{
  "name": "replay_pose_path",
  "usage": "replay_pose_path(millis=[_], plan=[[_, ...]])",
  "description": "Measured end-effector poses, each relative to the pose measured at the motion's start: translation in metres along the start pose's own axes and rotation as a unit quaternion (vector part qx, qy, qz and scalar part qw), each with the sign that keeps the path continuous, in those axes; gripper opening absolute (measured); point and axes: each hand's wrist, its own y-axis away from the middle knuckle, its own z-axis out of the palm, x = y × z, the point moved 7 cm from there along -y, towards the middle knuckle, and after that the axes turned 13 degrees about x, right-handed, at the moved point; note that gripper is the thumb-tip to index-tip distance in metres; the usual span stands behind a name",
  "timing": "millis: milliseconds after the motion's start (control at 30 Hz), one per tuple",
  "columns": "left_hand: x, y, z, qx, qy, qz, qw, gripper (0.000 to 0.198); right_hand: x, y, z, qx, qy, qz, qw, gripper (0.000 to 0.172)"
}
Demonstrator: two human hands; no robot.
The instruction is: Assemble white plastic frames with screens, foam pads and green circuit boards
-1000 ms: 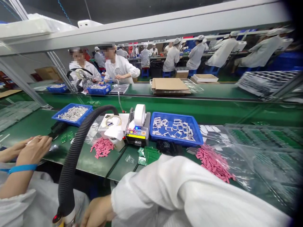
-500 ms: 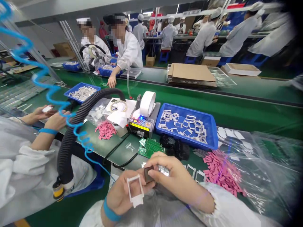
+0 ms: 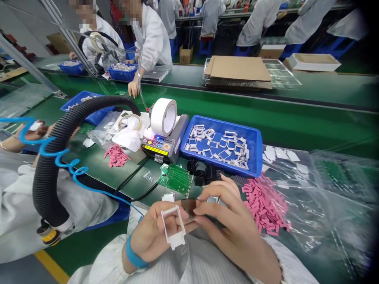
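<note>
My left hand, a blue band on its wrist, is closed on a small white plastic frame, which stands upright against the fingers with its tab downward. Just beyond it, a thin dark square piece lies between my two hands. My right hand pinches that piece at its right edge with thumb and fingers, and the left fingertips meet its near side. Partly hidden behind my hands, more white frames lie on the bench. Green circuit boards rest just past my hands.
A blue tray holds several white frames. Pink strips are heaped at right beside plastic bags and white sheets. A tape dispenser stands ahead. A black hose and blue coiled cord cross the left, near a co-worker's sleeve.
The view has tilted down and shifted right. My right fingers have moved to the dark piece's right edge, and it lies flatter. The white frame stays in my left hand.
</note>
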Motion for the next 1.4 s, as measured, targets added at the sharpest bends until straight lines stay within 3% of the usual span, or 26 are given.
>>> replay_pose_path(millis=[133, 300, 400, 600, 667, 800, 867, 1000, 1133, 1233, 1400], plan=[[-0.001, 0.001, -0.003, 0.028, -0.016, -0.003, 0.999, 0.035, 0.003, 0.002, 0.003, -0.048, 0.019, -0.022, 0.998, 0.01], [0.001, 0.002, -0.001, 0.02, -0.058, 0.013, 0.998, 0.037, 0.002, 0.009, 0.013, -0.07, 0.042, -0.026, 0.996, 0.015], [-0.002, 0.001, -0.001, 0.016, -0.064, 0.004, 0.998, 0.036, 0.001, 0.01, 0.013, -0.05, 0.046, -0.016, 0.998, 0.015], [-0.006, 0.0, -0.006, -0.022, -0.035, -0.035, 0.999, 0.034, 0.021, 0.018, -0.015, 0.058, 0.011, 0.082, 0.995, 0.013], [-0.003, -0.001, -0.012, -0.015, -0.015, -0.017, 1.0, 0.031, 0.024, 0.038, -0.004, 0.02, 0.027, 0.036, 0.999, 0.013], [-0.002, -0.003, -0.018, -0.015, 0.002, -0.005, 1.0, 0.032, 0.031, 0.097, 0.043, -0.099, 0.132, -0.107, 0.98, 0.024], [-0.002, -0.004, -0.019, -0.007, 0.003, 0.001, 1.0, 0.034, 0.04, 0.108, 0.055, -0.125, 0.163, -0.11, 0.972, 0.023], [-0.002, -0.004, -0.018, 0.007, -0.022, 0.003, 1.0, 0.044, 0.033, 0.075, 0.038, -0.122, 0.128, -0.072, 0.982, 0.019], [-0.004, 0.0, -0.019, 0.009, -0.051, 0.005, 0.999, 0.038, -0.001, 0.025, 0.017, -0.062, 0.11, -0.129, 0.984, 0.031], [-0.005, 0.001, -0.022, 0.015, -0.061, 0.009, 0.998, 0.039, -0.015, 0.011, 0.025, -0.036, 0.101, -0.156, 0.982, 0.021], [0.0, 0.002, -0.023, 0.033, -0.07, 0.054, 0.996, 0.036, -0.015, 0.009, 0.042, -0.002, 0.077, -0.14, 0.987, 0.017]])
